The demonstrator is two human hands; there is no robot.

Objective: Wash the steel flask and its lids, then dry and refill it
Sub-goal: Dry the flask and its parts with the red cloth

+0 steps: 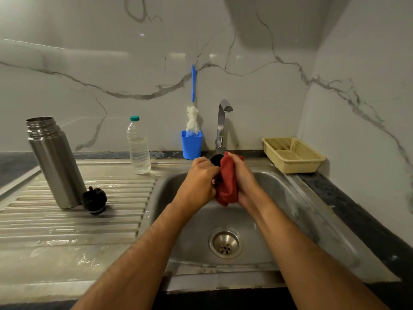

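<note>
The open steel flask [54, 162] stands upright on the ribbed draining board at the left. A black stopper lid [94, 200] lies beside its base. Above the sink basin [279, 193] my left hand [199, 182] grips a second black lid [216, 159], of which only the top edge shows. My right hand [242, 180] holds a red cloth [228, 184] bunched against that lid. Both hands are pressed together around it.
A clear water bottle [138, 146] with a green cap stands behind the draining board. A blue cup [191, 145] holds a bottle brush [192, 117]. The steel tap [221, 124] is behind my hands. A yellow basket [292, 154] sits at the right.
</note>
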